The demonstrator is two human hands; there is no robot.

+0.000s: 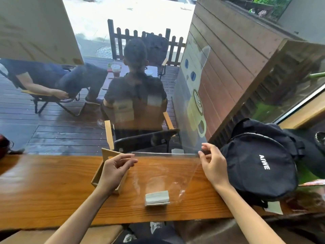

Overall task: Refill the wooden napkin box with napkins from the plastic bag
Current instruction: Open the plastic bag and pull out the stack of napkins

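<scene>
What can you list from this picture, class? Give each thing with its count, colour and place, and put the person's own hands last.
plastic bag: one, clear, held up over the counter by its top corners
napkins: one small stack, whitish, at the bottom of the bag
wooden napkin box: one, light wood, on the counter behind the left hand
counter: one, orange-brown wood, across the foreground
backpack: one, black with white lettering, on the counter at right
seated people: two, dark clothes, outside on the deck beyond the glass
fence: one, dark wood, far edge of the deck
cat picture: one, pale, on the wooden wall at right
left hand: pinching the bag's left top corner
right hand: pinching the bag's right top corner
</scene>
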